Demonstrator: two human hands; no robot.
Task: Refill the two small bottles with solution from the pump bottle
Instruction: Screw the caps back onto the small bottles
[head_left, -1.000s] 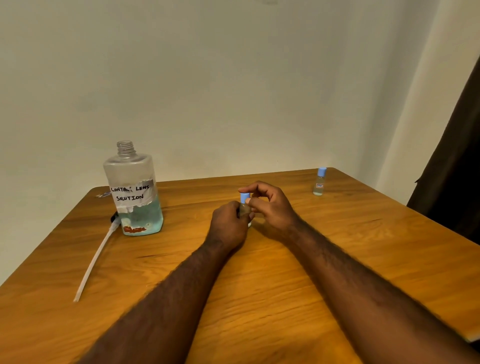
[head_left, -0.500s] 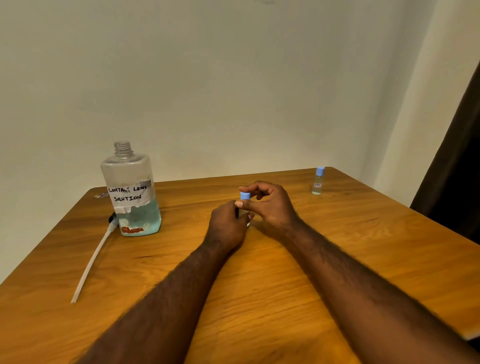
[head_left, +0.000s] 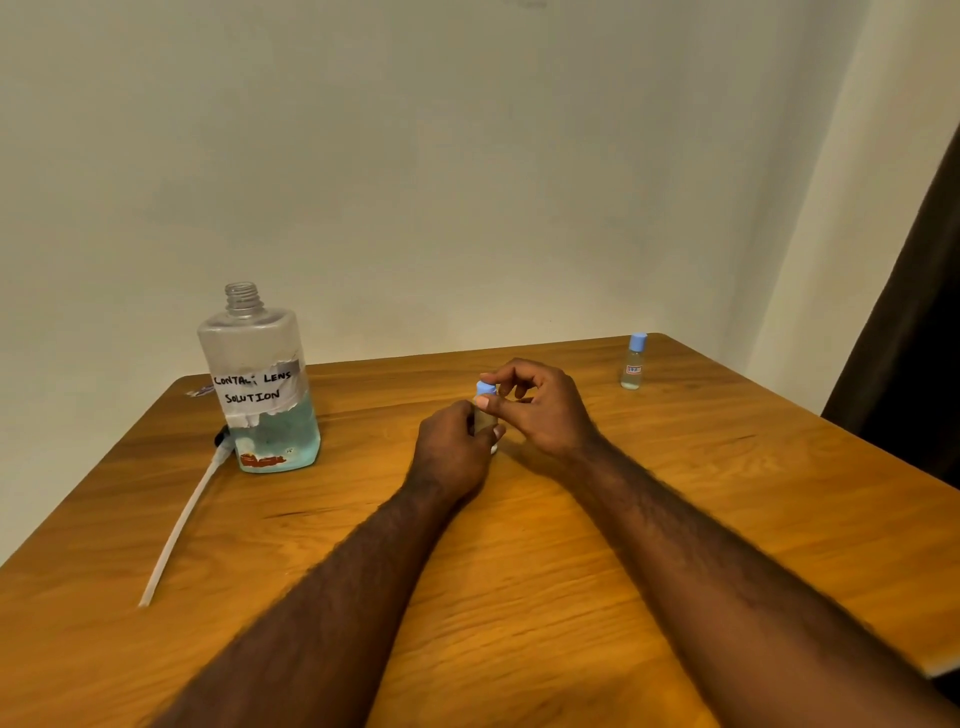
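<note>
A small clear bottle (head_left: 485, 422) stands mid-table, gripped round its body by my left hand (head_left: 453, 448). My right hand (head_left: 540, 405) pinches its light blue cap (head_left: 485, 387) with thumb and fingers. The large clear bottle (head_left: 258, 382) labelled "contact lens solution" stands at the left with its neck open and blue liquid in its lower third. Its pump head with a long white tube (head_left: 182, 519) lies on the table beside it. A second small bottle (head_left: 634, 361), blue-capped and upright, stands at the far right.
The wooden table (head_left: 571, 597) meets a plain wall at the back. A dark curtain (head_left: 914, 338) hangs at the right edge. A small scrap (head_left: 199, 392) lies behind the large bottle.
My right fingers have shifted on the blue cap, as in turning it. The left hand keeps its hold on the small bottle. The other objects have not moved.
</note>
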